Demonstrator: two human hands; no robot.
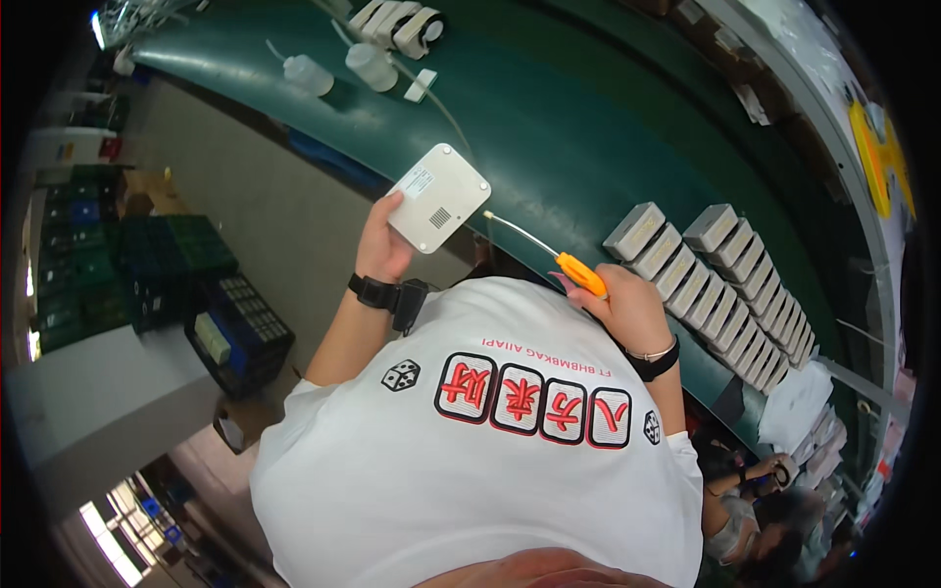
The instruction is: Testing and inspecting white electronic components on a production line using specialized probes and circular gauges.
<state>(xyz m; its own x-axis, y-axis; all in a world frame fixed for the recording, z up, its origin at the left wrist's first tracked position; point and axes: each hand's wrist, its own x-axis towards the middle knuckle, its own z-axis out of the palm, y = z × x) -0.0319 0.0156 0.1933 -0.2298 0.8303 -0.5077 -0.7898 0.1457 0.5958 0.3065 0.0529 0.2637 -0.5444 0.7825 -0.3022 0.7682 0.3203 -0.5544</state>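
Note:
My left hand (383, 244) is closed on the lower left edge of a flat white device (427, 213). The device has rounded corners, small round feet, a pale label and a dark grille patch on the face toward me. In my right hand (633, 309) is an orange-handled tool (580, 274) with a thin, bent metal shaft; its exact kind I cannot tell. The shaft's pale tip is close to the right edge of the device, and whether they touch is unclear. Both hands are in front of my body, by the bench edge.
On the green bench (549, 127) stand two translucent bottles (371, 68) with spouts, beside several white devices (397, 24). Rows of small white boxes (701, 304) line its right side. Dark crates (245, 323) are at left. Another person's hand (767, 466) shows at lower right.

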